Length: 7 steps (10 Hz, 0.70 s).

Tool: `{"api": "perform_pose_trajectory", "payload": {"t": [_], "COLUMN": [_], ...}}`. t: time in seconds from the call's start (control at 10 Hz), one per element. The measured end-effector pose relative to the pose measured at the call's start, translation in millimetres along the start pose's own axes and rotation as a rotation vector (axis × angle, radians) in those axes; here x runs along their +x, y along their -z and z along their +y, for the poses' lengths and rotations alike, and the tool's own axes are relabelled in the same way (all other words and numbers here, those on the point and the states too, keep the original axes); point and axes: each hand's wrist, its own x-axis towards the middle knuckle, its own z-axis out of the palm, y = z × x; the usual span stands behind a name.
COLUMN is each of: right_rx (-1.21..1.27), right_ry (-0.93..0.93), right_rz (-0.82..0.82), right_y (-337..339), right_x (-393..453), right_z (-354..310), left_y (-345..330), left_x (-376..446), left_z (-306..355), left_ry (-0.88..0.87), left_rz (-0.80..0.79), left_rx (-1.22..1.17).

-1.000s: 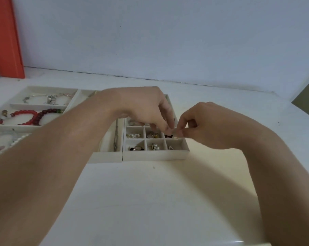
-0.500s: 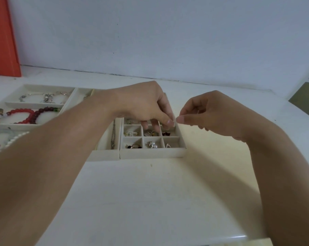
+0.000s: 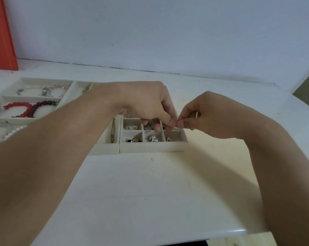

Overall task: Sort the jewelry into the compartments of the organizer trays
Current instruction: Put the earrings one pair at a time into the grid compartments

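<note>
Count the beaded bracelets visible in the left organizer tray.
2, maybe more hidden. A red beaded bracelet lies in the middle compartment of the left tray; a white pearl strand lies in the compartment nearer the person, partly hidden by the left forearm.

A: Is any text, label, brand, number or sign showing legibly in the head view?

B: None is showing. No readable marking is appearing on the organizer trays (image 3: 151, 148), the table (image 3: 150, 192), the wall (image 3: 168, 32) or the orange panel (image 3: 1, 32).
</note>
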Motion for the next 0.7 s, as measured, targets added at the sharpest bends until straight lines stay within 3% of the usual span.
{"api": "perform_pose_trajectory", "payload": {"t": [0.3, 0.5, 0.7], "right_rx": [-0.413, -0.615, -0.501], "right_ry": [0.024, -0.001, -0.046], "right_rz": [-0.157, -0.074, 0.026], "right_y": [-11.2, -15.4, -3.1], "right_x": [0.2, -1.9, -3.7], "right_z": [-23.4, -35.0, -30.6], "left_y": [12.5, 15.9, 18.9], "left_x": [0.6, 2.1, 3.2], "left_z": [-3.3, -6.2, -10.3], "left_ry": [-0.033, -0.069, -0.051], "left_rz": [0.229, 0.219, 0.339], "left_rx": [-0.028, -0.030, -0.084]}}
